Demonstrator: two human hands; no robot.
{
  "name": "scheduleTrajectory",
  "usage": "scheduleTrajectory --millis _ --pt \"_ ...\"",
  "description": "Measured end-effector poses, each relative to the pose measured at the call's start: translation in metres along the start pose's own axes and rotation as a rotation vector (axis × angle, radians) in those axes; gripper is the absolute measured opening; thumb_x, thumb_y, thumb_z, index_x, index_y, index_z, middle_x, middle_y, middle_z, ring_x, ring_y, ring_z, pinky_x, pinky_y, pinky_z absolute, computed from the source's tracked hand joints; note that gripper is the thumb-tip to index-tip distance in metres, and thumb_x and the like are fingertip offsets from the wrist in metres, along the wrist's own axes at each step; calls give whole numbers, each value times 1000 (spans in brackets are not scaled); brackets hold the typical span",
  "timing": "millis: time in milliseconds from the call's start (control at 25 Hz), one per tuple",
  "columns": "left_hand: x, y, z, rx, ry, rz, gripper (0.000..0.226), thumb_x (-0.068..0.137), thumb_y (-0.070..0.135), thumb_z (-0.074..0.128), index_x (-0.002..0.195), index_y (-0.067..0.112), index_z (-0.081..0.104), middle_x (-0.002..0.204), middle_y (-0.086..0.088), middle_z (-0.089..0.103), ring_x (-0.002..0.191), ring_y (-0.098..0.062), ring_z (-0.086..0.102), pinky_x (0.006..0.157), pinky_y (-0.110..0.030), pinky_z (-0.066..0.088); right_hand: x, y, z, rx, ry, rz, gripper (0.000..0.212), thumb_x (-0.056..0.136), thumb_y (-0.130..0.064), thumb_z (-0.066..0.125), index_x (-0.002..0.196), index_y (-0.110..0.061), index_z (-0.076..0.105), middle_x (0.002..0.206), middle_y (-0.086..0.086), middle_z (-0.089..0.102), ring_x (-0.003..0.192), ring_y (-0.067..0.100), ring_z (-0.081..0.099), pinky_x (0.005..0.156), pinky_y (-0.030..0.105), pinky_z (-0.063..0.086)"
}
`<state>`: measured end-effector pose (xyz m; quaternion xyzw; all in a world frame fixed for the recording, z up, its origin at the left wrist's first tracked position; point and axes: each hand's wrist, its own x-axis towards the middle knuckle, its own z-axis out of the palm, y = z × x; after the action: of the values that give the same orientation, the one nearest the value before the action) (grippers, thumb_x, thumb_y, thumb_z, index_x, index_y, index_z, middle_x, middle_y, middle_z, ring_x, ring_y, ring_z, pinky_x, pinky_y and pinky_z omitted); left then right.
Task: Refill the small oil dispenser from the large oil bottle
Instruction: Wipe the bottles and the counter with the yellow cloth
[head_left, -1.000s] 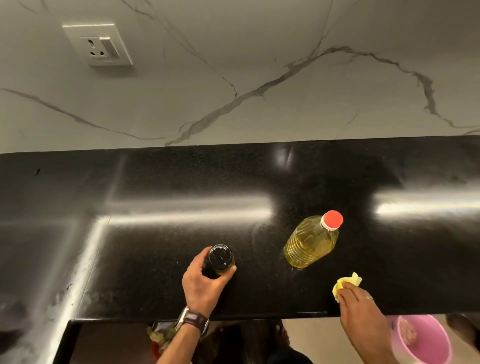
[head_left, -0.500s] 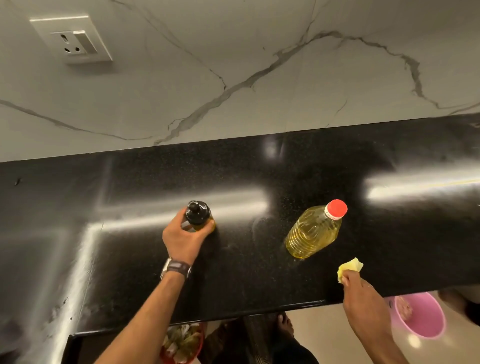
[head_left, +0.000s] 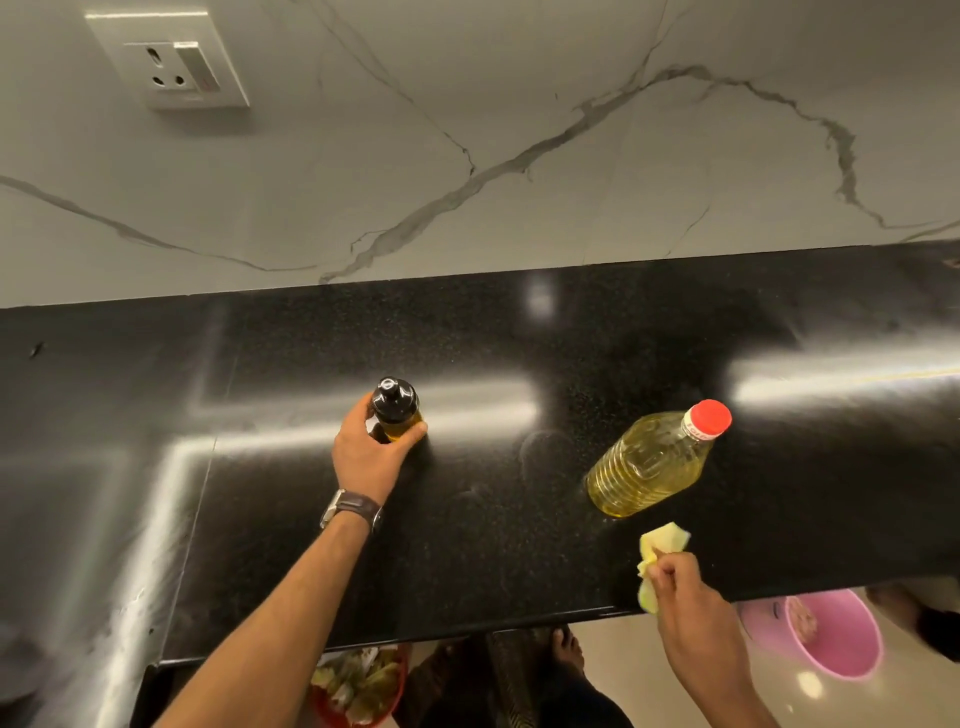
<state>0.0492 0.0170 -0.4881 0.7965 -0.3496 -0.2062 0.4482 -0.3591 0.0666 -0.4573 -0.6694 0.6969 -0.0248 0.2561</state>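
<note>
The small oil dispenser (head_left: 396, 408), a glass bottle with a black top and yellow oil inside, stands on the black counter (head_left: 519, 519) left of centre. My left hand (head_left: 370, 453) grips its base, thumb on the right side. The large oil bottle (head_left: 652, 461), clear plastic full of yellow oil with a red cap on, stands to the right, apart from both hands. Near the counter's front edge my right hand (head_left: 688, 605) pinches a yellow cloth (head_left: 658, 551).
A marble wall with a white socket (head_left: 169, 60) rises behind the counter. Below the front edge are a pink bucket (head_left: 836, 634) at the right, a red bowl of scraps (head_left: 358, 688) and my foot on the floor.
My left hand has slid the dispenser from the front of the counter away from me towards the middle. My right hand with the cloth has stayed near the front edge.
</note>
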Motion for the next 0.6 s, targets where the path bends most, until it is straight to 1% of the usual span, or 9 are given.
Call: scheduleTrajectory --millis 80,120,200,240,320,400,440,520,600 --pt "-21 -3 -9 36 -32 -31 90 74 40 91 150 20 46 147 -3 56 133 -20 53 110 -44 47 -18 -33 0 304 -150 -91 9 102 -37 53 97 -30 56 83 -8 72 75 8 69 68 35 57" --pt "-36 -6 -16 55 -44 -38 90 77 43 89 151 20 44 149 -4 53 134 -21 52 110 -45 46 -24 -55 2 457 -237 -150 10 100 -36 56 97 -29 61 85 -10 72 79 6 70 70 31 56" --pt "-68 -20 -32 135 -95 -17 87 80 49 83 152 20 43 151 -5 51 136 -23 51 110 -47 47 -24 -92 13 623 -346 -206 9 101 -30 61 98 -25 67 96 -16 74 93 1 70 78 22 55" --pt "-83 -30 -40 211 -128 17 85 81 51 81 151 19 44 151 -6 51 138 -24 50 111 -48 46 -16 -104 21 634 -324 -206 6 101 -28 63 99 -25 68 102 -17 75 100 0 70 83 20 55" --pt "-107 -51 -54 406 -200 144 83 85 62 73 150 17 46 151 -9 52 141 -26 49 114 -48 42 7 -112 39 497 -192 -183 2 101 -28 66 99 -29 67 103 -16 72 102 3 69 77 15 52" --pt "-122 -68 -64 560 -289 264 88 88 77 52 151 17 46 156 -8 49 147 -24 42 119 -47 36 19 -104 44 190 -35 -130 4 100 -30 67 103 -29 65 102 -15 65 97 5 66 69 15 46" --pt "-125 -76 -66 612 -330 307 91 90 82 41 153 17 45 159 -6 45 150 -23 37 122 -46 31 19 -100 44 100 38 -140 9 99 -29 68 108 -28 66 105 -13 64 98 6 65 71 16 47" --pt "-128 -84 -69 689 -374 362 94 92 85 29 156 17 42 165 -4 35 155 -20 25 127 -41 16 6 -96 47 10 106 -316 17 96 -26 71 113 -24 68 113 -8 66 103 10 66 79 22 55" --pt "-129 -84 -68 701 -388 376 95 92 86 27 157 17 40 167 -3 30 156 -19 20 127 -38 8 -13 -98 59 -164 85 -649 26 92 -32 73 117 -24 72 126 -3 69 114 15 68 91 24 59"
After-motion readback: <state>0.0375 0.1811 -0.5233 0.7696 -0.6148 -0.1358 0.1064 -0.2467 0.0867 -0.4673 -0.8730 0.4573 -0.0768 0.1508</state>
